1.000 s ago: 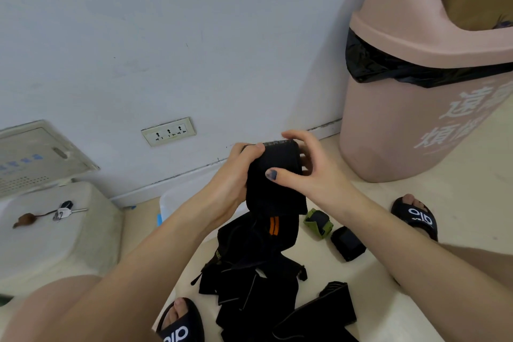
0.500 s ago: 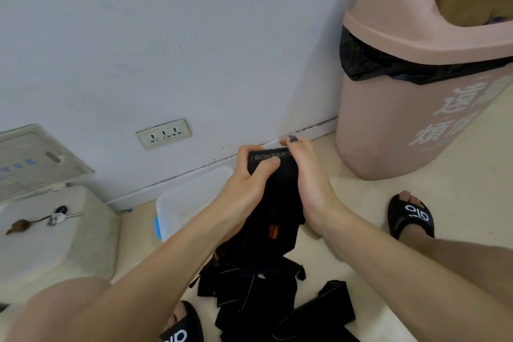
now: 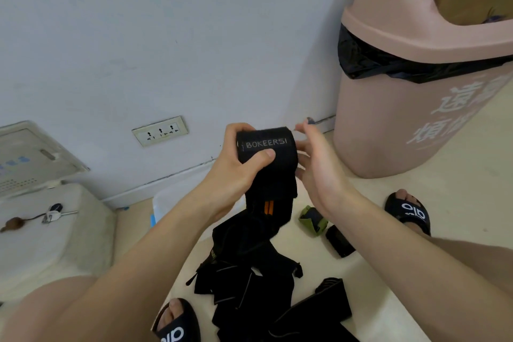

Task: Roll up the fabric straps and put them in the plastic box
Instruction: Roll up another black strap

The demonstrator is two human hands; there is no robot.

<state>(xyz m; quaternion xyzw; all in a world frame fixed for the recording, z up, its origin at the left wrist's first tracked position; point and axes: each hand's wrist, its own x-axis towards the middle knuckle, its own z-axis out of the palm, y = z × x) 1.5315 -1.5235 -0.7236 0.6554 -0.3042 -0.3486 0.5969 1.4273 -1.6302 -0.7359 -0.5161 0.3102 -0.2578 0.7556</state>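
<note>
Above the floor, near the wall, your left hand (image 3: 233, 172) is gripping a half-rolled black fabric strap (image 3: 268, 153), tail dangling. Your right hand (image 3: 316, 166) is hovering beside it, fingers apart. Next, keep winding tightly; the plastic box (image 3: 166, 200) is waiting below.

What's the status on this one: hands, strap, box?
Left hand grips the half-rolled black strap; tail hangs down. Right hand open beside the roll. Plastic box mostly hidden behind the left arm. More straps loose on the floor.
</note>
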